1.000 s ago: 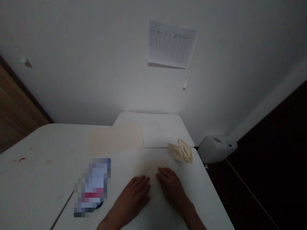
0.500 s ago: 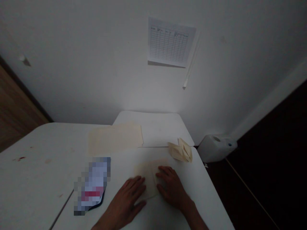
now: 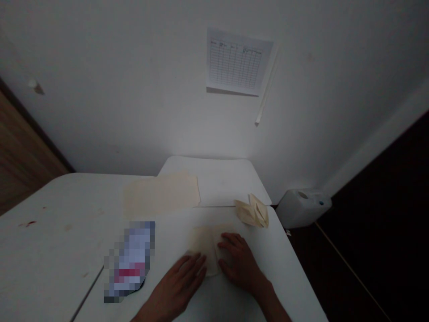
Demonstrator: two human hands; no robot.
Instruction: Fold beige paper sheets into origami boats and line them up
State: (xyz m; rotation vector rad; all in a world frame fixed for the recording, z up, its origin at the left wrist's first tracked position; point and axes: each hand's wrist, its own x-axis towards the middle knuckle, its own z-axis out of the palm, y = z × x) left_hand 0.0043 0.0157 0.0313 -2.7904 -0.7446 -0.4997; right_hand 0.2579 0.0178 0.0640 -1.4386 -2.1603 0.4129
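Two bare hands lie spread flat, neither pinching, on a white table (image 3: 50, 201). The right hand (image 3: 239, 264) presses on a folded cream paper (image 3: 206, 243), hiding its right part, while the left hand (image 3: 176, 279) touches its lower edge with the fingertips, slightly closer than a moment before. A pixelated object (image 3: 129, 261) beside them stays unreadable; a second folded paper (image 3: 252, 211) sits further off.

Cream paper (image 3: 203, 243) on white tbl (image 3: 50, 201); gridded wall sheet (image 3: 236, 60).
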